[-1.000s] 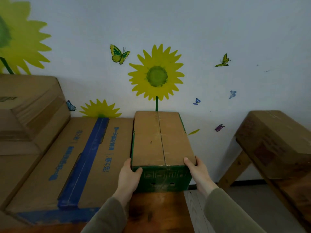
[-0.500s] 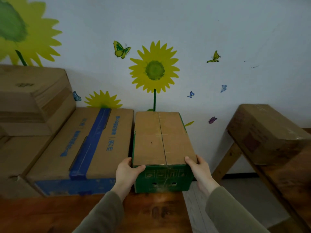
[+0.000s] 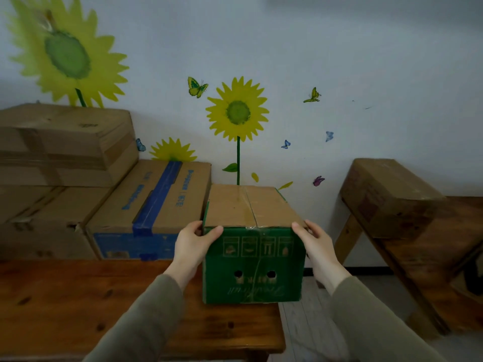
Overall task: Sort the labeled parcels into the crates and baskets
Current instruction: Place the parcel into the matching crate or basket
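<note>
A green cardboard box (image 3: 252, 259) with a brown taped top stands on the right end of a wooden table (image 3: 86, 307). Its front face shows printed symbols and two round holes. My left hand (image 3: 194, 245) grips its upper left front corner, thumb across the green face. My right hand (image 3: 312, 242) holds the upper right corner, fingers curled over the top edge. No label shows on the faces I can see.
A blue-taped carton (image 3: 151, 210) sits just left of the green box, with stacked brown cartons (image 3: 57, 163) further left. To the right a brown box (image 3: 386, 197) rests on a wooden bench (image 3: 423, 259). Floor shows between table and bench.
The green box has come toward me along the table, away from the wall, with both hands on its front corners. Its green front face now shows much more.
</note>
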Available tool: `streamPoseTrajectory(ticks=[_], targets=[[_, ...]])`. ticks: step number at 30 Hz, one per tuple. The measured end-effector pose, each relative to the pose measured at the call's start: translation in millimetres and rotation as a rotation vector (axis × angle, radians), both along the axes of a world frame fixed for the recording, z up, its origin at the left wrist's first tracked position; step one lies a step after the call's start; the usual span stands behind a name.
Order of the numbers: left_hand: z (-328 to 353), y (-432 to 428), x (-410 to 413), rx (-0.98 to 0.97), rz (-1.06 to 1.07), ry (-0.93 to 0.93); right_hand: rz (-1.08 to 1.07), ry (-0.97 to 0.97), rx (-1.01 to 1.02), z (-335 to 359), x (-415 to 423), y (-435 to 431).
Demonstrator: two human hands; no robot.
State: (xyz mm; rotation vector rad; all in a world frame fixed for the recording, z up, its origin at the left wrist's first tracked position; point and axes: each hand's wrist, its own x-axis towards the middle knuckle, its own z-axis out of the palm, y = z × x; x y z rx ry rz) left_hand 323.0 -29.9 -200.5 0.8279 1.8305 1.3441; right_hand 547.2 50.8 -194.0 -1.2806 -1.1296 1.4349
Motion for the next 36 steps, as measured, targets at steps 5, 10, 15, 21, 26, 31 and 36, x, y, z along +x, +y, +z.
streamPoseTrajectory(ticks=[5, 10, 15, 21, 26, 31, 36], targets=[[16.8, -17.8, 8.1, 0.075, 0.003, -0.019, 0.007, -0.014, 0.086, 23.6, 8.8, -18.4], [30.8, -25.6, 8.6, 0.117, -0.066, -0.085, 0.006, -0.051, 0.125, 34.4, 8.1, -22.6], [44.8, -23.4, -4.5, 0.186, -0.008, -0.036, -0.033, -0.069, 0.197, 48.9, 2.8, -15.9], [54.6, -14.6, -17.1, 0.169, -0.031, -0.062, 0.016, -0.087, 0.2, 56.0, -4.5, -0.9], [53.9, -3.1, -18.1, 0.13, -0.103, -0.118, 0.075, -0.086, 0.132, 56.8, -6.6, 10.7], [48.6, 9.1, -17.8, 0.145, -0.006, -0.133, 0.129, -0.007, 0.072, 50.6, -4.4, 10.8], [30.1, 10.0, -26.0, 0.115, -0.023, -0.288, 0.227, 0.138, 0.009, 16.8, 3.2, 3.8]])
